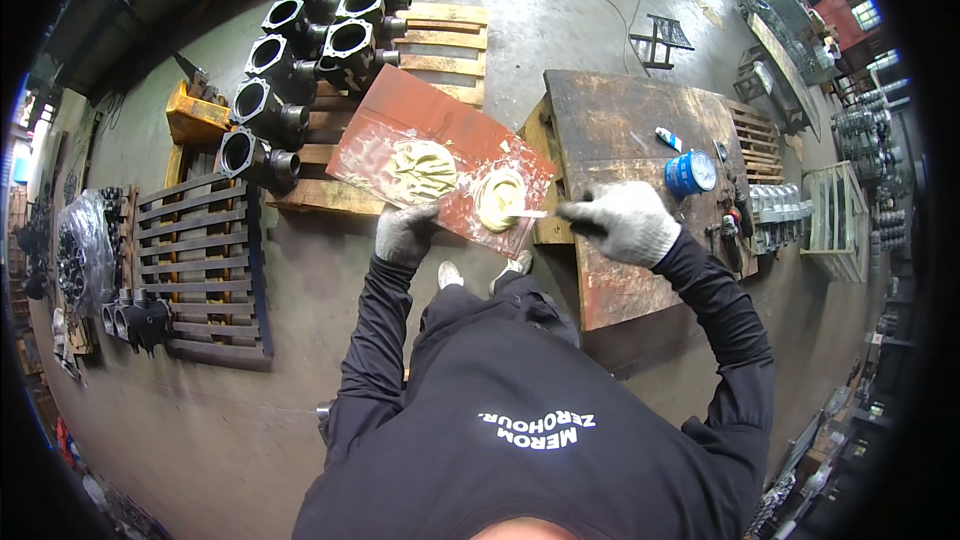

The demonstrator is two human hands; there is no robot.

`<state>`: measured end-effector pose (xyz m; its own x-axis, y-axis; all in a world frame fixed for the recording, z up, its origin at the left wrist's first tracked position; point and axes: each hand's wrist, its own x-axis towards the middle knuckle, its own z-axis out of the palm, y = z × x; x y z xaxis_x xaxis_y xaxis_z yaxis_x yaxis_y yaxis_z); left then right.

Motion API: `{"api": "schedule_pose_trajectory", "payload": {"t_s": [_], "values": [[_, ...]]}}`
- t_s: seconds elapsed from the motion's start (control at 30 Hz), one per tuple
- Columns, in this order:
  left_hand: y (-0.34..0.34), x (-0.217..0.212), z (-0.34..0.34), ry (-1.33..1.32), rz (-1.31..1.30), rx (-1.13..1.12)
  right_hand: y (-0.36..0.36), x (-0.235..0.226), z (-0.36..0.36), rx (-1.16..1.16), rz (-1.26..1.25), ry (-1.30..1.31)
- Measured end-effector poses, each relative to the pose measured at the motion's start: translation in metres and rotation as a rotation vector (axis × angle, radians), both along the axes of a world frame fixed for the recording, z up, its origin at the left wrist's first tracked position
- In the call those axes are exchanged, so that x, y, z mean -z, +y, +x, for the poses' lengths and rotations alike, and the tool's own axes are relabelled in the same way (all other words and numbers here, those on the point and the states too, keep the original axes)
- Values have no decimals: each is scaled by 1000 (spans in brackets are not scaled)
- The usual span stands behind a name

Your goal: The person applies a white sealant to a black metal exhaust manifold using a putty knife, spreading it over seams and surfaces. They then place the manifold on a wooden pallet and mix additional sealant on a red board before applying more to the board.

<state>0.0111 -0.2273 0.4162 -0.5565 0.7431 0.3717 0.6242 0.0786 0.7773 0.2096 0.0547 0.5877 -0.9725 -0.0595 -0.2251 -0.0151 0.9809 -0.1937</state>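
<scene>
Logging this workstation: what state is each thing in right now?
Left hand: gloved, pressing the red board's edge.
Right hand: gloved, gripping a spreader.
Spreader: tip in the right putty patch.
Red board: flat, smeared with putty.
Blue can: lying sideways on the wooden table.
Black castings: lined up on a pallet.

Both hands wear speckled grey knit gloves, left hand [405, 235] and right hand [622, 222]. The board [400, 105] is rusty red, smeared with pale yellow putty [422, 170]. A blue can [688, 173] sits on the brown-stained bench [620, 120]; black castings [300, 50] behind.
</scene>
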Motion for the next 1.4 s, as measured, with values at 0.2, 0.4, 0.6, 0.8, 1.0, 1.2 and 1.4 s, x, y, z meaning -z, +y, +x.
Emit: {"api": "schedule_pose_trajectory", "payload": {"t_s": [0.2, 0.4, 0.6, 0.8, 1.0, 1.2, 1.4], "values": [[1, 6, -2, 97, 43, -28, -1, 2, -2, 131, 105, 246], [2, 12, -4, 89, -35, -22, -6, 5, 4, -16, -135, 278], [-2, 23, 1, -39, 4, -50, -12, 7, 10, 85, -12, -18], [3, 32, 5, -1536, 495, 8, -10, 17, 6, 194, -83, 371], [13, 27, 14, -1537, 526, -27, -18, 42, 30, 180, -306, 425], [12, 7, 18, -1814, 720, 138, -19, 58, 27, 173, -315, 544], [10, 4, 19, -1628, 694, 147, -16, 44, 38, 140, -251, 505]]}}
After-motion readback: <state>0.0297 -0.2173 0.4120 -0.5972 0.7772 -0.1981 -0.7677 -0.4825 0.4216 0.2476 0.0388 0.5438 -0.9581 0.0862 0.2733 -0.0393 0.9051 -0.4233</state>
